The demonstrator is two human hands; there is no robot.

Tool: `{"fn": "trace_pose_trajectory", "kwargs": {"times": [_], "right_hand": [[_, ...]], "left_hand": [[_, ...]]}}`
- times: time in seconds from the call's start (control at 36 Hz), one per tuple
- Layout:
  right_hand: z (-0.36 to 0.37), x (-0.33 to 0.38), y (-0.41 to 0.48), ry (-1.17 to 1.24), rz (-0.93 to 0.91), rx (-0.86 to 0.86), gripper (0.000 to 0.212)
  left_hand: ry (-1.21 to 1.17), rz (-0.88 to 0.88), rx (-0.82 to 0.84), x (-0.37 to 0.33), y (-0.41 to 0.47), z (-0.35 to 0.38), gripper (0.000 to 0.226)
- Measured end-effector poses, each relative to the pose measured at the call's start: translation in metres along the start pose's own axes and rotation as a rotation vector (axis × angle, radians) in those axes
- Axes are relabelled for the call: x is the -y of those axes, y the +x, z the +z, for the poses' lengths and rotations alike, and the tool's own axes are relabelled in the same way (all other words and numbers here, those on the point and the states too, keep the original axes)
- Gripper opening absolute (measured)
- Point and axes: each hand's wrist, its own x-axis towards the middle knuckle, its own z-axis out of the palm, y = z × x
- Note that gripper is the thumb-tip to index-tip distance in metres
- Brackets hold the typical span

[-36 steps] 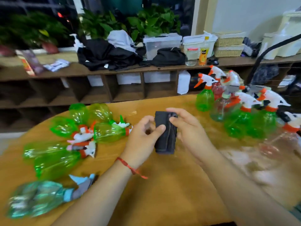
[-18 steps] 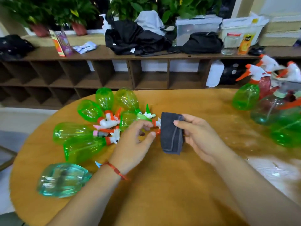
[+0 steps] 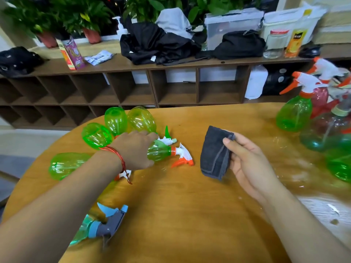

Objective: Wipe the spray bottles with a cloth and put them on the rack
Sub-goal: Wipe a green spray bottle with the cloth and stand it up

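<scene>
Several green spray bottles lie on their sides at the left of the round wooden table [image 3: 180, 215]. My left hand [image 3: 135, 150] grips one of them, a green bottle with a white and orange trigger head [image 3: 161, 153], around its body. My right hand [image 3: 247, 160] holds a folded dark grey cloth [image 3: 214, 152] just right of that bottle, thumb on top of the cloth. A teal bottle with a grey and blue head [image 3: 98, 226] lies near the front under my left forearm. More bottles stand upright at the right, one of them green with an orange nozzle [image 3: 295, 114].
A low wooden shelf rack [image 3: 133, 86] with open cubbies runs along the back wall. Its top carries black clothes [image 3: 157, 44], plastic bins, a jar and potted plants. The table surface on the right has wet glare patches.
My left hand let go of the cloth, reached left and took hold of a lying green bottle. The cloth stays in my right hand. The camera turned left and lower.
</scene>
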Motion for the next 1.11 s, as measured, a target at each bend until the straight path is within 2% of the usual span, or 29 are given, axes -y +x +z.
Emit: {"fn": "trace_pose_trajectory", "kwargs": {"times": [0.19, 0.42, 0.56, 0.67, 0.81, 0.89, 0.97, 1.11], "right_hand": [[-0.006, 0.003, -0.006, 0.023, -0.023, -0.005, 0.03], [-0.005, -0.002, -0.005, -0.017, -0.063, -0.022, 0.029], [-0.007, -0.002, -0.001, -0.018, -0.098, -0.052, 0.031], [-0.005, -0.004, 0.0, -0.04, -0.141, -0.067, 0.034], [-0.001, -0.007, -0.003, -0.189, -0.233, -0.031, 0.041], [0.0, -0.009, -0.003, -0.277, -0.278, -0.035, 0.042], [-0.003, -0.011, -0.001, -0.323, -0.29, -0.058, 0.039], [-0.004, -0.016, -0.001, -0.354, -0.269, -0.021, 0.04]], "left_hand": [[-0.302, -0.092, -0.089, -0.018, -0.008, -0.004, 0.085], [-0.88, -0.142, -0.314, -0.064, -0.01, 0.015, 0.08], [-1.248, -0.098, -0.373, -0.09, -0.008, 0.017, 0.063], [-1.493, -0.031, -0.396, -0.108, -0.006, 0.019, 0.063], [-1.528, 0.107, -0.372, -0.119, -0.009, 0.029, 0.076], [-1.548, 0.229, -0.208, -0.114, -0.015, 0.037, 0.106], [-1.418, 0.322, -0.144, -0.104, -0.022, 0.044, 0.128], [-1.378, 0.262, -0.296, -0.109, -0.024, 0.046, 0.121]]}}
